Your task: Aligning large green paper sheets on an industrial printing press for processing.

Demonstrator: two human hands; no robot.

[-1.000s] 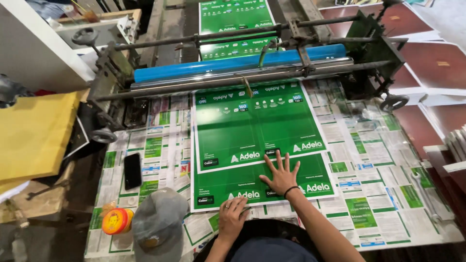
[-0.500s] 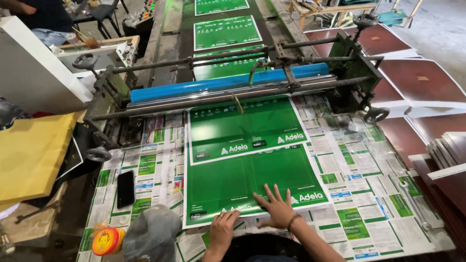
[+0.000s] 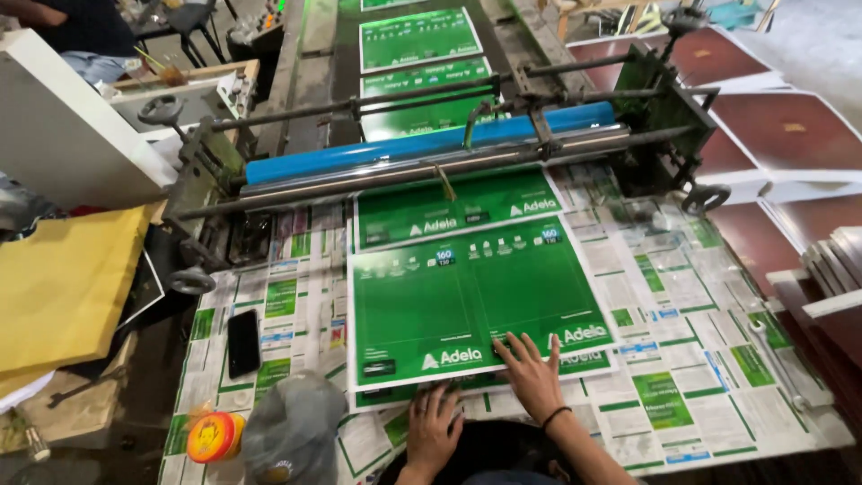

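Newsprint covers your table [image 3: 682, 296]; your right hand [image 3: 532, 375] lies flat, fingers spread, on the top green printed sheet [image 3: 467, 301], left hand [image 3: 433, 427] open at its near edge. One more sheet [image 3: 449, 208] is emerging beyond your hands under the blue roller [image 3: 422, 144], others queued behind it.

Printed sheet [image 3: 467, 305] lies on the table [image 3: 682, 377] before the roller [image 3: 431, 148]; phone [image 3: 242, 342] left, perhaps touching nothing.

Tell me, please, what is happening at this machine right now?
A person is taking printed green sheets off a roller machine. The right hand lies flat on the near edge of the top green sheet, and the left hand presses the stack's near edge just below it. Another green sheet is coming out under the blue roller. A black phone and a grey cap lie on the paper-covered table.
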